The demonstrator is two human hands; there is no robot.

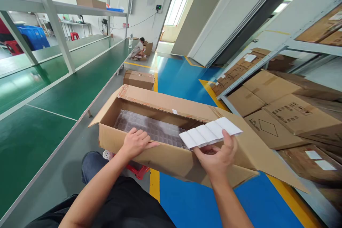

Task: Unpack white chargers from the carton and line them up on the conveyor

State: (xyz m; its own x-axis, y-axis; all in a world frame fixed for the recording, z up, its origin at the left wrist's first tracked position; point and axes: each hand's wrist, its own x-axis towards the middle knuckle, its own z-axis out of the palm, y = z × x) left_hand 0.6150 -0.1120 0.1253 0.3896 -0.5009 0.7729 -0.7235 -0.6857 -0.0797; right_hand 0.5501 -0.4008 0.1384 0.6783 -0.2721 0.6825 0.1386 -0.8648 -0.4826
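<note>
An open brown cardboard box (171, 160) lies in front of me, its flaps spread out. Inside it sits a clear plastic blister tray (149, 128) with many small cells. My left hand (136, 142) rests on the box's near wall, fingers curled over the rim. My right hand (217, 155) holds a fanned stack of several small white boxes (210, 132) over the right end of the carton, thumb on top of them.
A long green workbench (66, 89) with a metal shelf frame runs along my left. A closed small carton (139, 78) stands on the floor beyond. Stacked cardboard boxes (280, 107) fill racks on the right. A person (137, 50) sits on the floor far back.
</note>
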